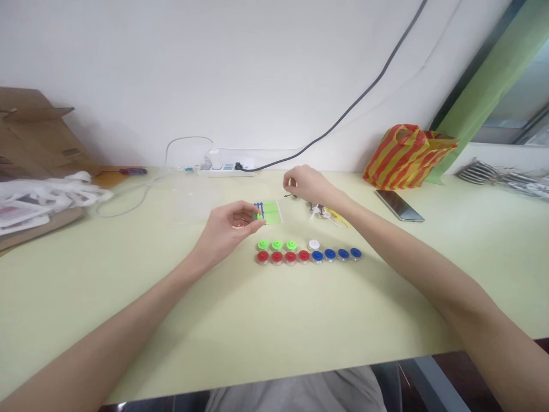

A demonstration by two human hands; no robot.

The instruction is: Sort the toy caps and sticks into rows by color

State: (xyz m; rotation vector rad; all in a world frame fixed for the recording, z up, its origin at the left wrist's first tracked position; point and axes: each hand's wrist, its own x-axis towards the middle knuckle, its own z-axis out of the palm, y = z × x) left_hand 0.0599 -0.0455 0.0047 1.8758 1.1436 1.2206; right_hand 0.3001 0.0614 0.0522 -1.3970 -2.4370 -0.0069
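My left hand (231, 224) pinches a small green piece (259, 216), mostly hidden by the fingertips, beside a flat array of light green plastic parts (271, 213) with blue and white parts at its sides. My right hand (309, 184) is curled with thumb and forefinger together, above a small dark part (291, 196); whatever it grips is hidden. Nearer me lie round pieces with clear undersides: three green discs (277, 245) and one white disc (313, 245) behind a row of red discs (290, 257) and blue discs (330, 255).
Loose white parts (316, 211) and yellow parts (340, 218) lie below my right wrist. A phone (400, 206) and a striped bag (407, 157) are at the right. At the back are a power strip (227, 171) and black cable (343, 114); a cardboard box (38, 137) stands left.
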